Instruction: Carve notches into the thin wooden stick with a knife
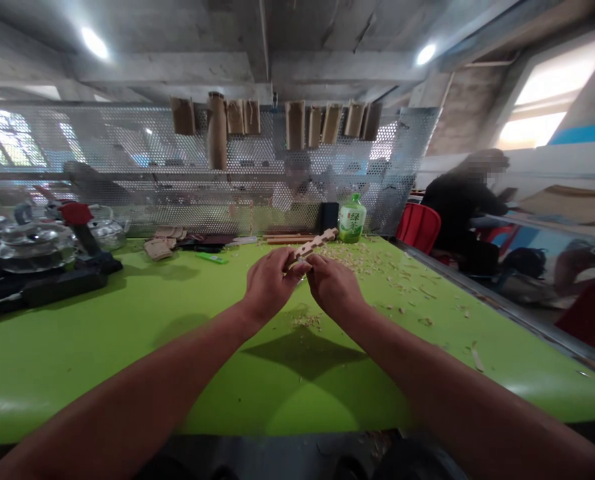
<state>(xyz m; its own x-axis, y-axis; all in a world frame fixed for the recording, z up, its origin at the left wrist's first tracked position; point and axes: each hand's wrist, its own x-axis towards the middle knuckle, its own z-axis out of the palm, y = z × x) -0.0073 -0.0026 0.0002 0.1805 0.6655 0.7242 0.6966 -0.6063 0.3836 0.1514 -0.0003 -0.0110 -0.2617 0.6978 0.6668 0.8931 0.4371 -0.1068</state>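
In front of me, above the green table, a pale notched strip of wood or bamboo [316,245] slants up to the right. My left hand [272,280] is closed around its lower end. Close against it, my right hand [333,283] is also closed, thumb and fingers pinched near the strip's underside. Whatever my right hand grips is hidden behind its fingers. Small shavings [310,322] lie on the tabletop below both hands.
More shavings [377,263] are strewn across the right side of the green table [217,393]. A green tea bottle [352,220] stands at the back. Glass teapots [34,247] and a red-black power tool [80,223] are at left. A person [460,200] sits at right.
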